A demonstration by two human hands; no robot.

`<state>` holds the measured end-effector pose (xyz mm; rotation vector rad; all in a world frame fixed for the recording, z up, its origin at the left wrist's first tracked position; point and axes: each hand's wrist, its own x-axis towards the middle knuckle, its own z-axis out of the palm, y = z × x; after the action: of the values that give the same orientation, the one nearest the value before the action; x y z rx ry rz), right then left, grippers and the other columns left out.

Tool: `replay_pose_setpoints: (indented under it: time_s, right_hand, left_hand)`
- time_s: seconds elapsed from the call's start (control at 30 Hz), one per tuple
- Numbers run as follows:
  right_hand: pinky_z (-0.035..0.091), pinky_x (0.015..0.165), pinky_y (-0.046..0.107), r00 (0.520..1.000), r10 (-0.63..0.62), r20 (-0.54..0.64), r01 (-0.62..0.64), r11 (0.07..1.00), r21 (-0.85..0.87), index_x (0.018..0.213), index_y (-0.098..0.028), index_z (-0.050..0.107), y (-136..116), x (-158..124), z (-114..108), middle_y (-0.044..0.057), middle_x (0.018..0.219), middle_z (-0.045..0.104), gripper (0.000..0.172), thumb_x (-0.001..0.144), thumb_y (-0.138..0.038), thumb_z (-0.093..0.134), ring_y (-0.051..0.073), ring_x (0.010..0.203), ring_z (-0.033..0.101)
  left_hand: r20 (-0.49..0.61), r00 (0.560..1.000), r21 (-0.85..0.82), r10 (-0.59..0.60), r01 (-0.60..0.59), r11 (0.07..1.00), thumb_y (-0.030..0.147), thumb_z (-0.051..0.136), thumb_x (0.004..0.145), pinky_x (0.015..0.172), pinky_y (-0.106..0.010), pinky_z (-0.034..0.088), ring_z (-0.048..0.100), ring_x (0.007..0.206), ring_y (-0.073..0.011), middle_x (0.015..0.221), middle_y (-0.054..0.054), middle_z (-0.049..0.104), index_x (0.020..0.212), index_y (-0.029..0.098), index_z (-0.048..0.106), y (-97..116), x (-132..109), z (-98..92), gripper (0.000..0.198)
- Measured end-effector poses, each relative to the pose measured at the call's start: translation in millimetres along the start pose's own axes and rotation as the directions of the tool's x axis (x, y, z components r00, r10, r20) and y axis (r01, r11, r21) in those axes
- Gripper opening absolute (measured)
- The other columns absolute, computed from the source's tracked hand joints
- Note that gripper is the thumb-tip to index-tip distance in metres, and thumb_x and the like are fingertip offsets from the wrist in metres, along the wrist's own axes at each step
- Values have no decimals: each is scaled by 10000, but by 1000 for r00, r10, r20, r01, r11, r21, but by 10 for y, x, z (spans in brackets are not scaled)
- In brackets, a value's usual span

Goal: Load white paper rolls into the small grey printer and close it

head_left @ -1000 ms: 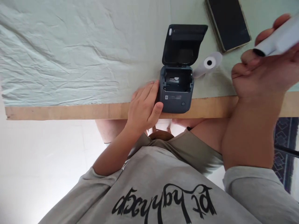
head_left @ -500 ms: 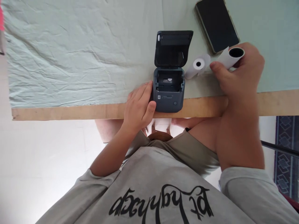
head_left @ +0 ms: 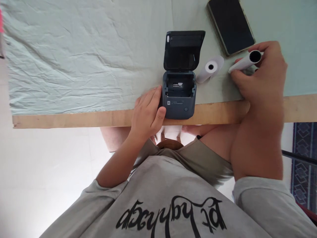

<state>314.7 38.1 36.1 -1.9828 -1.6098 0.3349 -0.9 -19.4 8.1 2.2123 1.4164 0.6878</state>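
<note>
A small dark portable printer (head_left: 179, 105) lies near the table's front edge, its lid (head_left: 183, 51) swung up and its paper bay bare inside. Against the printer's left side rests my left hand (head_left: 148, 112), fingers stretched out along it. My right hand (head_left: 262, 72) grips a white paper roll (head_left: 245, 62) with a wide dark core, thumb on the near side and fingers behind. Between printer and right hand stands a thinner paper roll (head_left: 205, 73) with a small dark hole; its loose end curls out to the right.
A dark smartphone in a clear case (head_left: 231, 28) lies behind my right hand. Pale green cloth (head_left: 86, 59) covers the table, and a bare wooden strip (head_left: 74, 119) runs along its front edge. A patterned dark blue fabric (head_left: 304, 158) shows at the far right.
My right hand has moved a little to the right with the wide-cored paper roll, away from the thinner one. My left hand and the printer have stayed put.
</note>
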Motion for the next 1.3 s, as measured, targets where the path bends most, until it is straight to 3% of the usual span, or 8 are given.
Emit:
replay_pose_setpoints:
  time_s: [0.07,0.17,0.23,0.43,0.73,0.9,1.1,1.3]
  right_hand:
    - [531,1018,471,987,-127,-97,126,992,-12,1257,-183,665,-5,-31,-40,160,1231,763,568,692,-113,666,307,1163,716]
    - [527,1066,511,851,-418,-319,419,905,-68,1245,-208,706,-108,-130,-96,135,1256,744,534,720,-133,646,324,1204,702]
    - [553,1011,518,797,-524,-300,537,842,-45,1282,-254,697,-245,-204,-80,99,1236,752,475,820,-179,615,324,1167,717]
    - [434,1222,534,913,-388,126,384,921,61,1379,-254,535,-533,-226,212,188,1548,585,531,866,-160,634,323,1514,499]
    - [466,1028,461,954,-156,254,160,987,4,1463,-310,429,-510,-202,218,132,1426,641,611,896,-282,654,312,1227,630]
    - [472,1044,461,955,-129,266,135,991,-5,1342,-345,467,-501,-197,257,84,1324,677,505,889,-261,673,291,1175,637]
    - [555,838,423,973,-230,9,215,922,321,1064,-319,473,-248,-151,507,19,1056,613,532,694,-217,842,231,903,625]
    - [558,740,404,944,-325,-66,321,846,425,1049,-333,597,-299,-209,466,15,1034,669,347,789,-339,828,225,865,645]
  left_hand:
    - [-4,1000,3,-3,3,1000,736,38,1079,1140,-469,462,616,1412,-345,1537,-181,647,1592,179,510,-4,-4,3,893]
    - [-4,1000,10,-7,7,1000,735,38,1081,1137,-464,465,619,1409,-343,1532,-181,651,1593,175,510,-6,-12,6,894]
    - [-3,1000,13,-3,3,1000,737,35,1079,1134,-464,466,621,1406,-343,1531,-180,652,1595,178,509,-5,-16,4,896]
    - [-12,1000,16,-4,4,1000,720,51,1092,1171,-468,448,596,1444,-338,1554,-179,637,1604,174,501,-3,-17,-1,874]
    - [-18,1000,21,2,-1,1000,723,46,1093,1160,-457,453,610,1423,-330,1540,-181,649,1585,148,519,-16,-14,7,892]
    - [-17,1000,6,11,-11,1000,704,75,1103,1156,-467,449,611,1421,-348,1525,-198,653,1579,124,521,-17,-12,8,873]
    - [-1,1000,11,-5,5,1000,706,55,1099,1172,-467,443,596,1443,-339,1555,-178,638,1595,158,504,-9,-17,3,865]
    - [-19,1000,30,9,-8,1000,696,61,1108,1155,-451,451,614,1428,-334,1533,-194,652,1575,121,523,-18,-22,14,873]
